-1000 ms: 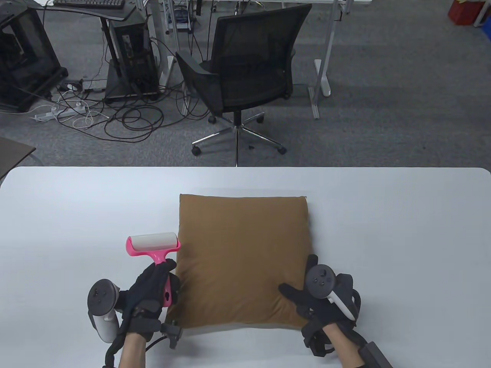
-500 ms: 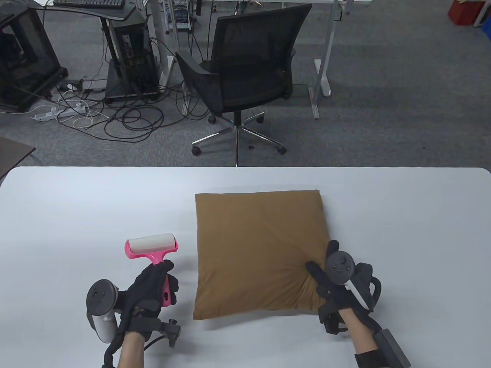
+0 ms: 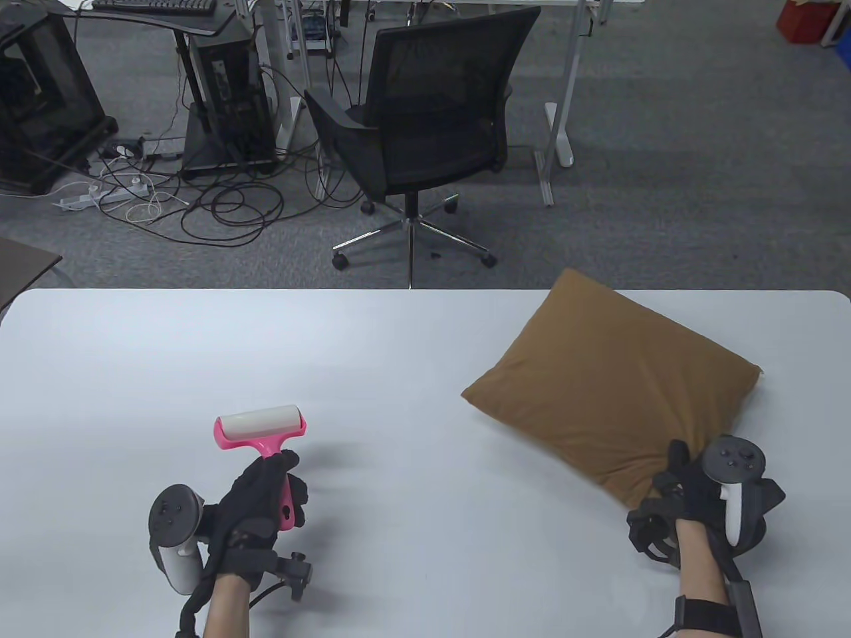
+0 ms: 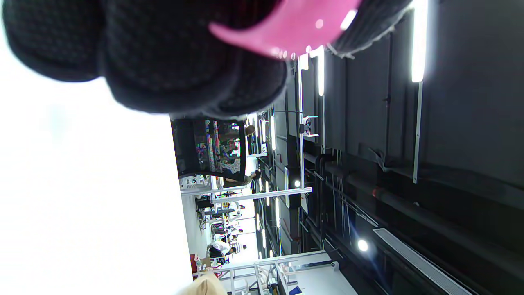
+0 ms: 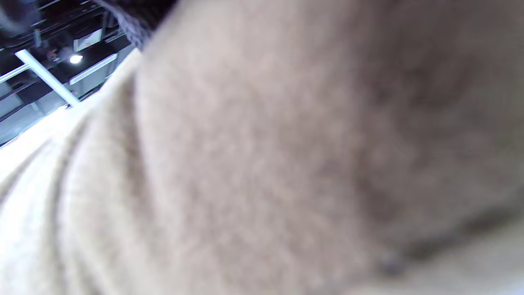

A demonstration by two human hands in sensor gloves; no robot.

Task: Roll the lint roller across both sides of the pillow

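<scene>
A brown square pillow is lifted and tilted over the right part of the white table, turned like a diamond. My right hand grips its near corner. In the right wrist view the pillow cloth fills the frame, blurred. A pink lint roller with a white sticky roll points away from me at the left front. My left hand grips its pink handle, with the gloved fingers wrapped round it.
A black office chair stands on the floor beyond the table's far edge. Computer cases and tangled cables lie at the far left. A tracker sits on each hand.
My right hand has pulled the pillow from the table's middle to the right, lifted it and turned it. The left hand with the roller has stayed almost still.
</scene>
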